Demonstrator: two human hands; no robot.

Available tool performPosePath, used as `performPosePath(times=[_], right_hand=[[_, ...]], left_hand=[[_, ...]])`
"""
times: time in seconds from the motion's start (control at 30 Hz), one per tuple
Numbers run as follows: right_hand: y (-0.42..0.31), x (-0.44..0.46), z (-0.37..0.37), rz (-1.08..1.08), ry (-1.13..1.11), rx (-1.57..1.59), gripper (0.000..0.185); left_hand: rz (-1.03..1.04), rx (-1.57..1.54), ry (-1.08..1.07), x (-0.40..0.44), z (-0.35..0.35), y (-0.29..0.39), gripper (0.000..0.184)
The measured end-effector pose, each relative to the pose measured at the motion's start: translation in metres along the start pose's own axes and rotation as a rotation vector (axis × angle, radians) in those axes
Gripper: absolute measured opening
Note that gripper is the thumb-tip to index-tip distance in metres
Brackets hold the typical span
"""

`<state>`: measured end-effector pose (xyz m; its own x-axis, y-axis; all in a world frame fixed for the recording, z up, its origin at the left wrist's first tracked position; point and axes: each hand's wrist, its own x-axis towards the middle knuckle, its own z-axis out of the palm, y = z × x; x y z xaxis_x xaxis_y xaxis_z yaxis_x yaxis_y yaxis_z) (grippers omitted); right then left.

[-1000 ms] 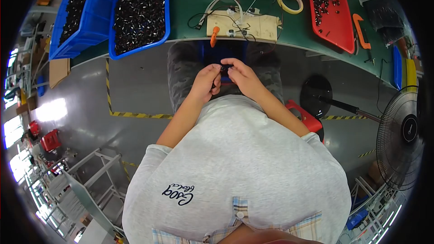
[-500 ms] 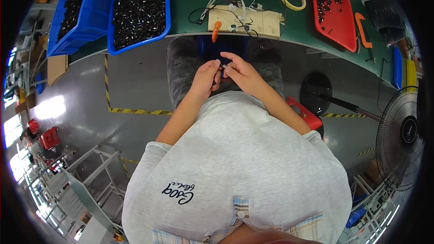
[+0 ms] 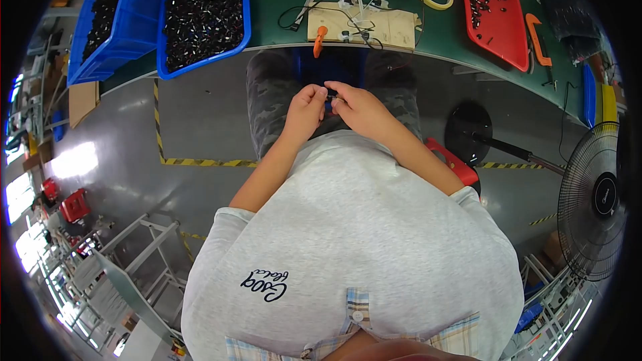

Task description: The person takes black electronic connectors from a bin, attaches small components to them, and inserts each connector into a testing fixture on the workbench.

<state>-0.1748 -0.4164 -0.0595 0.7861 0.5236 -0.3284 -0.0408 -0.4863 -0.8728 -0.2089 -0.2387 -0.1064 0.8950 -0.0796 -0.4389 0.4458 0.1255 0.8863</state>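
Note:
Above my lap, my left hand (image 3: 305,113) and my right hand (image 3: 364,112) meet at their fingertips. Between them is a small black part (image 3: 331,95) with a bit of shiny metal, too small to name. My left thumb and fingers pinch it from one side. On the other side, my right thumb and forefinger close on it, and the fingers cover most of it. Beyond the hands, an orange-handled clamp (image 3: 319,40) sits at the bench edge, beside a wooden board (image 3: 394,29) with cables and small connectors on it.
A blue tray (image 3: 247,10) and a blue bin (image 3: 124,27) on the left hold many small dark parts. To the right, a red tray (image 3: 511,23) holds more dark pieces, near a roll of tape (image 3: 447,1). A standing fan (image 3: 588,200) is at far right.
My right forefinger has come down from a raised position onto the small part. Both hands stay together above the lap, and the view has shifted very slightly.

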Motion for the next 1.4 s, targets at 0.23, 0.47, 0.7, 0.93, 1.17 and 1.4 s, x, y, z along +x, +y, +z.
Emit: performPosePath(times=[0.23,0.47,0.7,0.93,1.17,1.4], right_hand=[[-0.007,0.034,0.005,0.031,0.289,0.817,0.021],[-0.026,0.038,-0.006,0.129,0.333,1.098,0.019],[-0.033,0.04,-0.011,0.151,0.292,1.309,0.021],[-0.036,0.04,-0.01,0.156,0.295,1.326,0.024],[-0.035,0.039,-0.013,0.165,0.276,1.323,0.024],[-0.013,0.031,-0.021,0.198,0.172,1.14,0.029]], left_hand=[[-0.357,-0.74,-0.039,0.015,-0.02,-0.024,0.033],[-0.475,-0.894,-0.09,0.033,-0.042,-0.051,0.027],[-0.476,-0.878,-0.053,0.036,-0.04,-0.048,0.016],[-0.446,-0.946,-0.075,0.03,-0.042,-0.043,0.014],[-0.448,-0.939,-0.092,0.034,-0.042,-0.05,0.013],[-0.427,-0.81,-0.097,0.034,-0.038,-0.049,0.02]])
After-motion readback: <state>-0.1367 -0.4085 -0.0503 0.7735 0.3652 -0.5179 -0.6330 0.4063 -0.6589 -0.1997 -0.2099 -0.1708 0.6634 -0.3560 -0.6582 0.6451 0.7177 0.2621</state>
